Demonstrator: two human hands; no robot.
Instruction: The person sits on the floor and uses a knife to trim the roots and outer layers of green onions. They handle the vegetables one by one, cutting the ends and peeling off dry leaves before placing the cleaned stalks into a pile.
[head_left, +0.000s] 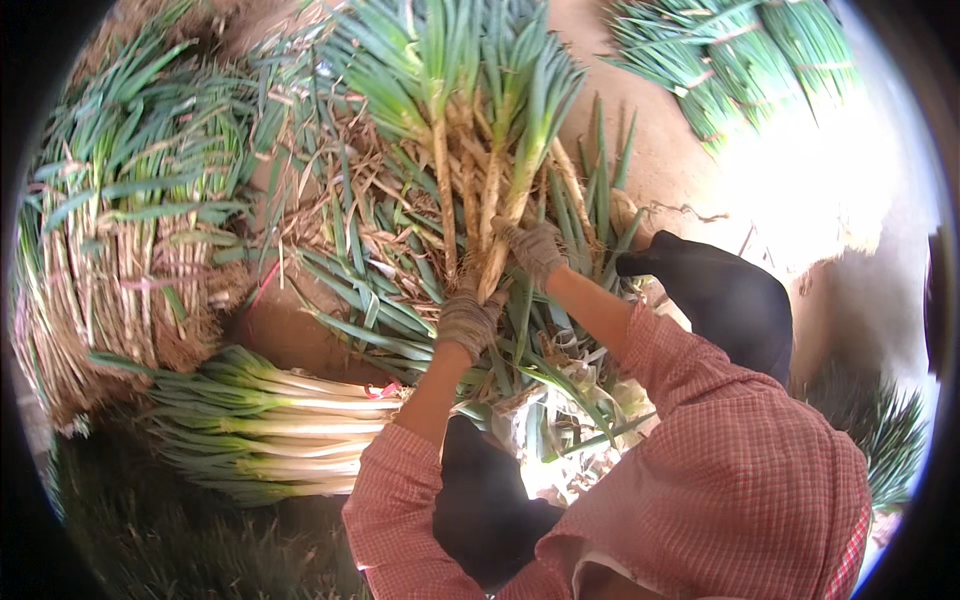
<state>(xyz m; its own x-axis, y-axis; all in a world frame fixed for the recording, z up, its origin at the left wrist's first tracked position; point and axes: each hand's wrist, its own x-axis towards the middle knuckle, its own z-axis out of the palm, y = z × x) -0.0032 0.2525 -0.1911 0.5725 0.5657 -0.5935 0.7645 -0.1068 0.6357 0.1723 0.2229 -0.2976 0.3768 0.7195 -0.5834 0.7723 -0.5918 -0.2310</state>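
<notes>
My left hand (471, 321), in a dirty knit glove, grips the root ends of several green onion stalks (491, 187). Their leafy tops point away from me, towards the top of the view. My right hand (534, 251), gloved too, is against the thick right-hand stalk, with its thumb and fingers at the pale lower part; whether it is closed around it I cannot tell. Beneath both hands lies a heap of loose green leaves and dry husks (375, 195). Pale, clean-looking green onions (322, 427) lie side by side at the lower left, with a red tie near their root ends.
Large bundles of soil-covered green onions (127, 277) stand at the left. Tied green bundles (757, 67) lie at the upper right, partly in glare. More dark leaves (195, 517) fill the lower left. My knees, in dark cloth, flank the leaf heap.
</notes>
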